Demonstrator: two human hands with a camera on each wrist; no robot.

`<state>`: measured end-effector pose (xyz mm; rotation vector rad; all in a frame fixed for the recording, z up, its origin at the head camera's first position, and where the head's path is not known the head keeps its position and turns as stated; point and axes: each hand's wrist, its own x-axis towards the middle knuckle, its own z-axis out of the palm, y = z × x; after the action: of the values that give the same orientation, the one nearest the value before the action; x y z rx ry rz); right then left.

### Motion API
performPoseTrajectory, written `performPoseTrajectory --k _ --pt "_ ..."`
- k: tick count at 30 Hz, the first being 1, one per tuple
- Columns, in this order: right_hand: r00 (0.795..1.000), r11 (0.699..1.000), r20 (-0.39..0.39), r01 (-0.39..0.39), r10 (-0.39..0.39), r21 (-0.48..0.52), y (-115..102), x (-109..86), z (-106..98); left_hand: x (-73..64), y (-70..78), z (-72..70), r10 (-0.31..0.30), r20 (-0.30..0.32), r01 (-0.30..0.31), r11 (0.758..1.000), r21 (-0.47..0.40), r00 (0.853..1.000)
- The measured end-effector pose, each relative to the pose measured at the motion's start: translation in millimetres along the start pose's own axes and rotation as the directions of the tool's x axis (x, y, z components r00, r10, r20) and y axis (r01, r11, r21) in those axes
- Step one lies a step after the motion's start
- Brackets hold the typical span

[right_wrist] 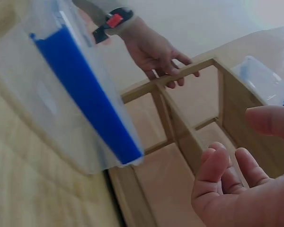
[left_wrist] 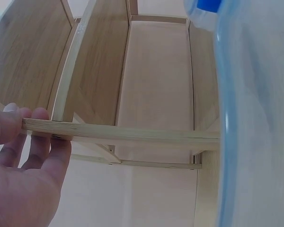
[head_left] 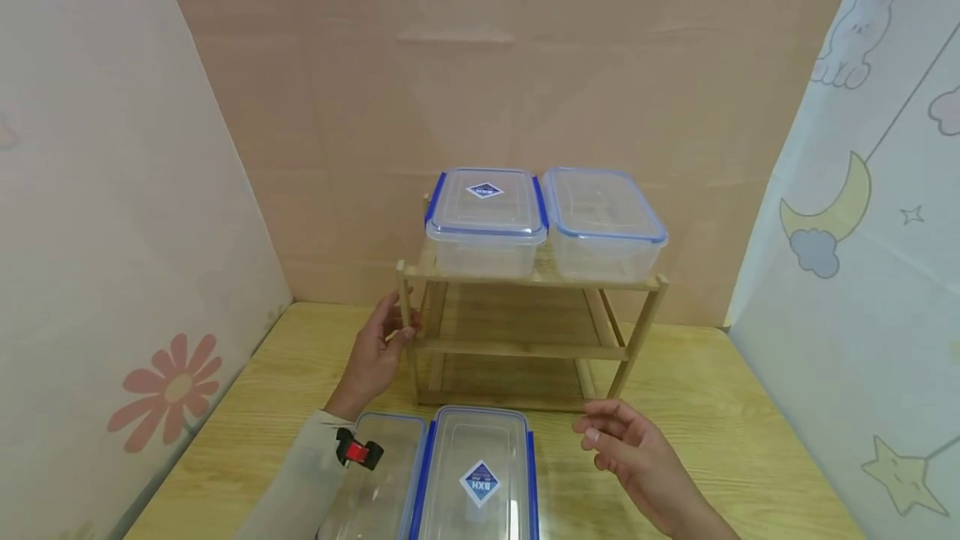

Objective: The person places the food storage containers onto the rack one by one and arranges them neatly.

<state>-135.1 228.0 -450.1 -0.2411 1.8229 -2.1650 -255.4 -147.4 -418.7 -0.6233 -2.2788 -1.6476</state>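
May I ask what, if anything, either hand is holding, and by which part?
The left hand grips the wooden rack by its front left post; the right hand holds nothing.

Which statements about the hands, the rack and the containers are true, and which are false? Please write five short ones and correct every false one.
1. The top-left container and the top-right container stand on the upper shelf of the rack. True.
2. The left hand is holding a container. False: the left hand grips a front post of the rack.
3. The right hand holds nothing. True.
4. A label shows on both upper containers. False: it shows only on the top-left container.
5. On the table, the labelled container lies left of the other. False: in the head view, the labelled container is on the right.
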Motion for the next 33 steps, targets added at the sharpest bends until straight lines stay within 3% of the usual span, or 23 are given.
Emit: performPoseTrajectory --k 4,8,11,15,18,23,33 --pt "0.998 0.999 0.051 -0.038 0.039 -0.017 14.7 -1.0 3.2 3.9 -20.0 2.4 -0.004 -0.011 0.004 1.000 0.019 1.000" --pt "0.994 0.992 0.027 -0.099 0.102 -0.071 29.3 -1.8 9.8 7.1 -33.1 2.7 0.007 -0.017 -0.007 1.000 0.019 1.000" --pt "0.989 0.985 0.005 -0.143 0.145 -0.094 40.2 -2.6 14.8 8.1 -33.9 2.4 0.011 -0.019 -0.011 1.000 -0.015 1.000" --pt "0.982 0.981 0.024 -0.183 0.185 -0.069 55.1 -4.5 17.4 5.4 -15.6 0.8 0.001 -0.006 -0.002 0.998 -0.056 1.000" --pt "0.975 0.976 0.045 -0.218 0.218 0.001 64.6 -7.4 19.9 4.9 -16.9 0.5 -0.002 0.000 0.002 0.998 -0.066 1.000" --pt "0.961 0.957 0.054 -0.276 0.272 0.084 73.5 -13.4 28.6 5.6 -32.8 -0.1 -0.015 0.000 0.015 0.999 -0.032 1.000" --pt "0.965 0.963 0.138 -0.241 0.225 0.117 97.4 -21.4 29.8 5.9 -33.3 0.7 0.005 0.003 -0.005 1.000 -0.028 1.000"
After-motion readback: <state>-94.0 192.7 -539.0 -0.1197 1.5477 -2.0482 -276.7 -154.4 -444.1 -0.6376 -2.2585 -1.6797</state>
